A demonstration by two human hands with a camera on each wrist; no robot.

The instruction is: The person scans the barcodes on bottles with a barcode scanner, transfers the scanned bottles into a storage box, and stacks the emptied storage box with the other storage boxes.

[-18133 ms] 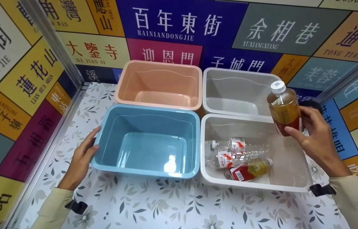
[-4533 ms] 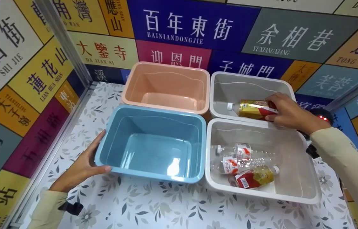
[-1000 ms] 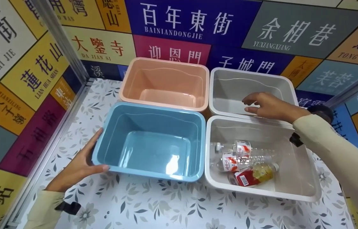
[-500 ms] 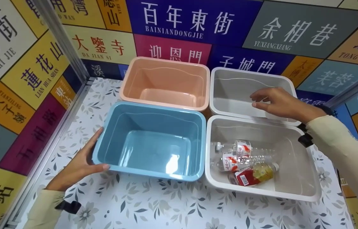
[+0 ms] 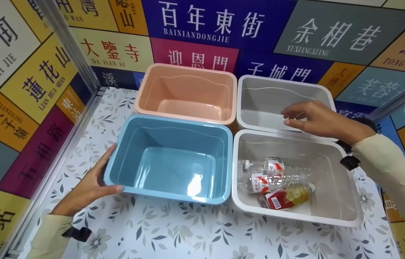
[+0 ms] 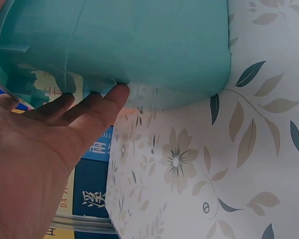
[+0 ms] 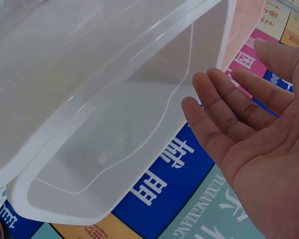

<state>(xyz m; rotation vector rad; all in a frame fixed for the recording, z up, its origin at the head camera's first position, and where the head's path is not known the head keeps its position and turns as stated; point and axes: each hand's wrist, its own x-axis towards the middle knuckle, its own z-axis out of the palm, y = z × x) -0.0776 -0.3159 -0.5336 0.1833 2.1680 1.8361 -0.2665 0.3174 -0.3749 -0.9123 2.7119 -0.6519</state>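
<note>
Left hand (image 5: 87, 187): being spread wide at the left front corner of the blue bin (image 5: 188, 140), the thumb being rested at the front rim; in the left wrist view the bin's side is being touched by extended fingers.
Right hand (image 5: 313, 120): being held over the right part of the rear grey bin (image 5: 263, 104), fingers loosely bent and slightly apart — a bare palm is being shown in the right wrist view.
Blue bin: being placed front left, just beside the off-white bin (image 5: 331, 180).
Rear grey bin: being set behind the off-white bin, its front right rim being partly covered by the right hand in the head view.
Peach bin (image 5: 188, 88): being lined up behind the blue bin and just beside the rear grey bin.
Off-white bin: being occupied by two clear bottles (image 5: 275, 167) and a red-and-yellow bottle (image 5: 286, 196) — all lying on their sides, the coloured one nearest the front.
Tabletop (image 5: 188, 230): being covered by a white leaf-and-flower pattern.
Wall panels (image 5: 220, 21): being filled with coloured, lettered blocks.
Sleeves (image 5: 392, 165): being worn in pale beige, with black straps (image 5: 80, 233) being fastened near the wrists.
</note>
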